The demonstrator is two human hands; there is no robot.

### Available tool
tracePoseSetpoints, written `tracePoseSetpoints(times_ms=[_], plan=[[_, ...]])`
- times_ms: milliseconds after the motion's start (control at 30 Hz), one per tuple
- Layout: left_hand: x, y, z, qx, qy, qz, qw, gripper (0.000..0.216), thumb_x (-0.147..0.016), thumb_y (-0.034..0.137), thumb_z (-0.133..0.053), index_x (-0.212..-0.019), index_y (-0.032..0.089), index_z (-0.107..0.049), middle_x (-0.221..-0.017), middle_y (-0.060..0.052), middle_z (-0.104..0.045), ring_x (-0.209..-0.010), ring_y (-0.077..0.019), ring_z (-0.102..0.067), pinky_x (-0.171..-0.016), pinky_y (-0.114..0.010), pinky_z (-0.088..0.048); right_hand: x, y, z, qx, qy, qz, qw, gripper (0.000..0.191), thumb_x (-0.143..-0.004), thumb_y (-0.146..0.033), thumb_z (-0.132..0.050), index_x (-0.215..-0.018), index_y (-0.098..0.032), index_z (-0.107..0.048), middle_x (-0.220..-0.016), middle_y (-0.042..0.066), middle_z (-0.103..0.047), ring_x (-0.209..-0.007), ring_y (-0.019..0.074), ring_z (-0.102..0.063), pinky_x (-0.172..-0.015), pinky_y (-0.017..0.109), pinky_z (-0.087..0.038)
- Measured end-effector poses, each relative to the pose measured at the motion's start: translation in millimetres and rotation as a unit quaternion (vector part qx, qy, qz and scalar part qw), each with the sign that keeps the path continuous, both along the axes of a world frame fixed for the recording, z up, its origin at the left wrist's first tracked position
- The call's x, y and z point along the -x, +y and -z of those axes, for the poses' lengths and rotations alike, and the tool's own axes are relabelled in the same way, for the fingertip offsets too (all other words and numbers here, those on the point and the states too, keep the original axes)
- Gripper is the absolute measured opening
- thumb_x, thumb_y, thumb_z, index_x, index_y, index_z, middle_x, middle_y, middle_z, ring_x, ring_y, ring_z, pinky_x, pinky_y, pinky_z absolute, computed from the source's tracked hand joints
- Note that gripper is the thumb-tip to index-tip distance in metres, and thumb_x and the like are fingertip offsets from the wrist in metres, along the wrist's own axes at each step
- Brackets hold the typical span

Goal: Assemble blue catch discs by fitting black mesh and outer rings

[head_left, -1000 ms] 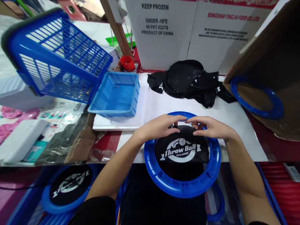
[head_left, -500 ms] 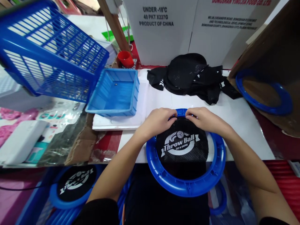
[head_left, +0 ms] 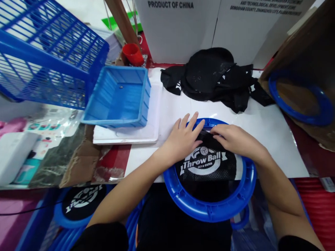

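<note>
A blue plastic ring (head_left: pixel 209 212) overhangs the near edge of the work surface, its ribbed side up. Within it lies a black mesh disc (head_left: pixel 226 169) printed "Throw Ball", its lower edge apart from the ring's near side. My left hand (head_left: pixel 181 141), fingers spread, rests over the mesh and the ring's upper left. At the upper right, my right hand (head_left: pixel 237 141) pinches the mesh's top edge close to the ring; its fingertips are partly hidden. Further back lies a heap of black mesh discs (head_left: pixel 206 75).
A light blue bin (head_left: pixel 112 122) stands on a white foam slab (head_left: pixel 125 139) at left, beside a large blue basket (head_left: pixel 60 69) and a red cup (head_left: pixel 133 55). White cartons (head_left: pixel 180 38) close off the back. Another blue ring (head_left: pixel 309 120) leans at right; a mesh-filled ring (head_left: pixel 68 221) sits below.
My left hand has let go of its pinch at the ring's top and spread its fingers, shifting slightly left. My right hand has moved a little right. The view has tilted down.
</note>
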State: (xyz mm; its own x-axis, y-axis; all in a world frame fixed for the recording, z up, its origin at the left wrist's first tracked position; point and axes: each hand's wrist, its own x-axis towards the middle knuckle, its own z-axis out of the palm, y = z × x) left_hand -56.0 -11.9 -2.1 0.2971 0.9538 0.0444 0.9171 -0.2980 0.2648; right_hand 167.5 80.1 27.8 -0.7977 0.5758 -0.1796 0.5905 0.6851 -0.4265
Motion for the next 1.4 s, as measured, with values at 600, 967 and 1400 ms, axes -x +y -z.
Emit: tracePoseSetpoints(times_ms=[600, 967, 1400], plan=[[20.8, 18.9, -12.1, -0.117, 0.001, 0.174, 0.978, 0.022, -0.11, 0.026, -0.054, -0.108, 0.015, -0.073, -0.131, -0.018, -0.071, -0.124, -0.0338, -0.067, -0.103, -0.051, -0.056, -1.2, 12.1, 1.3, -0.025, 0.105, 0.077, 0.991, 0.02, -0.105, -0.021, -0.054, -0.101, -0.022, -0.073, -0.105, 0.008, -0.078, -0.098, 0.0255, -0.071, -0.088, 0.038, -0.052], [-3.8, -3.0, -16.4, 0.008, 0.071, 0.182, 0.981, 0.032, -0.105, 0.047, -0.067, -0.112, 0.016, -0.065, -0.113, -0.012, -0.067, -0.099, -0.0291, -0.067, -0.075, -0.038, -0.056, -1.2, 11.4, -3.8, -0.007, 0.081, 0.068, 0.994, 0.02, -0.104, -0.022, -0.055, -0.092, -0.022, -0.071, -0.094, 0.006, -0.074, -0.088, 0.0231, -0.067, -0.081, 0.036, -0.047], [12.8, 27.8, -2.7, -0.02, -0.171, 0.072, 0.982, 0.019, -0.107, 0.033, -0.065, -0.121, 0.024, -0.073, -0.156, -0.013, -0.051, -0.14, -0.0337, -0.05, -0.122, -0.058, -0.045, -7.9, 12.1, -14.2, 0.065, 0.118, -0.044, 0.99, 0.019, -0.105, -0.029, -0.054, -0.098, -0.024, -0.072, -0.098, 0.005, -0.075, -0.09, 0.0224, -0.067, -0.085, 0.035, -0.049]])
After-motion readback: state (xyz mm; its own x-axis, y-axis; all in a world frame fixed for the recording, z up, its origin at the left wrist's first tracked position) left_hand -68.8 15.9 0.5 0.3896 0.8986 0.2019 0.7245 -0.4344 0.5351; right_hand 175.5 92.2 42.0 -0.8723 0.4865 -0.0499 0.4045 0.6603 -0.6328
